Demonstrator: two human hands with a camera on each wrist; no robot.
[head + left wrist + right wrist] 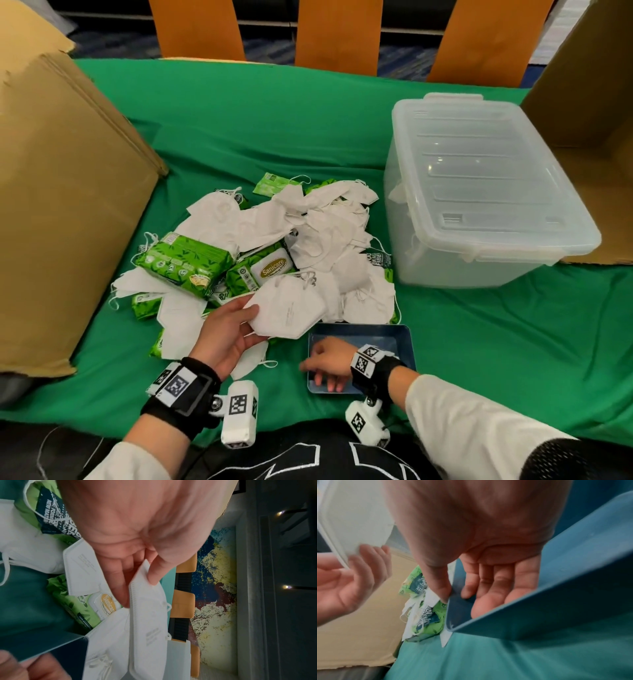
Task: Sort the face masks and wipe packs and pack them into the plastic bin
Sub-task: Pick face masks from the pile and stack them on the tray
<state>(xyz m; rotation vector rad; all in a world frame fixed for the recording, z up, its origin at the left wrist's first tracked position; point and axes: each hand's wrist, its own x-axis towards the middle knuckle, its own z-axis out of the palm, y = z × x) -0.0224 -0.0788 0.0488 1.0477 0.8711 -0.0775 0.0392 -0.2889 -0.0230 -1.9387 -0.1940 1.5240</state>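
Note:
A heap of white face masks [308, 219] mixed with green wipe packs [181, 263] lies mid-table. My left hand [251, 322] pinches one folded white mask [291, 311] by its edge, just above the heap's near side; in the left wrist view the thumb and fingers [120, 588] clamp that mask [147, 622]. My right hand [318, 366] grips the left wall of a small blue tray [376, 330], thumb outside and fingers inside, as the right wrist view of the tray [556, 588] shows. The clear plastic bin [445, 267] stands at right with its lid on.
A large cardboard box [61, 205] stands along the left and another [589, 120] behind the bin at right. Green cloth [239, 120] covers the table. Orange chair backs [337, 34] line the far edge.

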